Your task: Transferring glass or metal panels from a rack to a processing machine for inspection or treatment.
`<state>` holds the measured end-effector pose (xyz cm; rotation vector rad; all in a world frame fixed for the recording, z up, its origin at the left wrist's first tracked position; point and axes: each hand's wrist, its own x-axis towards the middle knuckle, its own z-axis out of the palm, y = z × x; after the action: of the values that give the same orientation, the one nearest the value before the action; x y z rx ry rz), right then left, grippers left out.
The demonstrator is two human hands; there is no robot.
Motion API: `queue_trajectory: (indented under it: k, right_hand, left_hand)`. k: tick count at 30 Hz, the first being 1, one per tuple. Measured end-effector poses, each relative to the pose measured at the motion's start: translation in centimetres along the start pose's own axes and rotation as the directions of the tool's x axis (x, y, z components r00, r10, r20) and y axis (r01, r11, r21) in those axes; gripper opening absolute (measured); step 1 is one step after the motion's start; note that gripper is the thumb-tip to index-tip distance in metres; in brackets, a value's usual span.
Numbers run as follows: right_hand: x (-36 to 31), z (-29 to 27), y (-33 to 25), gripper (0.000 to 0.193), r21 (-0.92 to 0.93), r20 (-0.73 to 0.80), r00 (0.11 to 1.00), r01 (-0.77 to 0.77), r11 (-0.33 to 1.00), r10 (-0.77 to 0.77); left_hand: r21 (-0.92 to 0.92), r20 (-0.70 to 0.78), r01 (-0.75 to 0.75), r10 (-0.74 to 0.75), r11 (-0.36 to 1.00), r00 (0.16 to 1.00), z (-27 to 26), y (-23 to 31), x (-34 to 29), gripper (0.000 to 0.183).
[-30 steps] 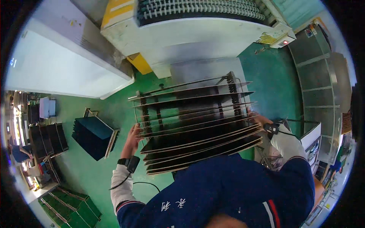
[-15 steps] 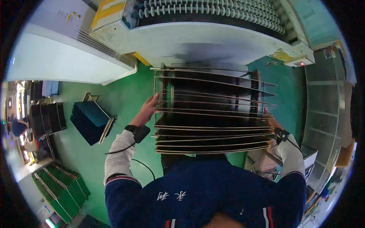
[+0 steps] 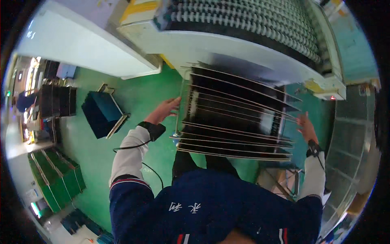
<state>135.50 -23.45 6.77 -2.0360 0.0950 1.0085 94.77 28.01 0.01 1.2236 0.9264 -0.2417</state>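
In front of me is a metal rack (image 3: 177, 116) with several thin dark panels (image 3: 231, 140) slotted in rows across it. The panels have pale edges and lean at slightly different angles. At the rack's left side is my left hand (image 3: 164, 110), fingers stretched out with their tips at the upright rod. My right hand (image 3: 307, 129) is by the panels' right ends, its fingers apart. Whether its fingertips touch the rack or a panel edge, I cannot tell. Both wrists wear black bands with cables.
Beyond the rack stands a pale machine (image 3: 243, 51) with rows of white rollers (image 3: 252, 20). A second rack of dark panels (image 3: 101, 112) rests on the green floor at left. Green stacked panels (image 3: 57, 179) stand at lower left, and a grey metal frame (image 3: 351, 134) at right.
The rack now stands at a slant, its near left end closer to my legs. My left hand has loosened from its side, and my right hand has come out from behind the panel ends.
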Motion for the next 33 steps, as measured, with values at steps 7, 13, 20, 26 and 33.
queue_trajectory:
  k: [7,13,20,26,33]
  right_hand:
    - [0.6,2.0,-7.2,0.032,-0.558,-0.135,0.571,0.632,0.538,-0.810]
    - [0.4,11.8,-14.5,0.030,-0.528,0.164,0.465,0.786,0.321,-0.870]
    - [2.3,20.1,-19.1,0.043,-0.467,0.399,0.682,0.727,0.504,-0.613]
    - [7.2,19.1,-17.8,0.046,-0.755,0.470,0.666,0.643,0.127,-0.579]
    - [5.8,20.4,-17.8,0.034,-0.783,0.367,0.755,0.566,0.257,-0.543]
  left_hand:
    - [-0.267,-0.157,-0.056,0.014,0.962,0.988,1.5,-9.8,-5.8,0.059]
    - [-0.407,-0.249,0.033,-0.146,0.913,0.957,5.6,-15.6,-11.8,0.064]
    - [-0.458,-0.344,0.050,-0.229,0.887,0.910,7.4,-22.3,-20.0,0.060]
    - [-0.624,-0.413,0.034,-0.367,0.781,0.834,9.7,-30.3,-25.9,0.060]
    - [-0.578,-0.336,0.179,-0.432,0.796,0.837,12.4,-35.3,-26.6,0.067]
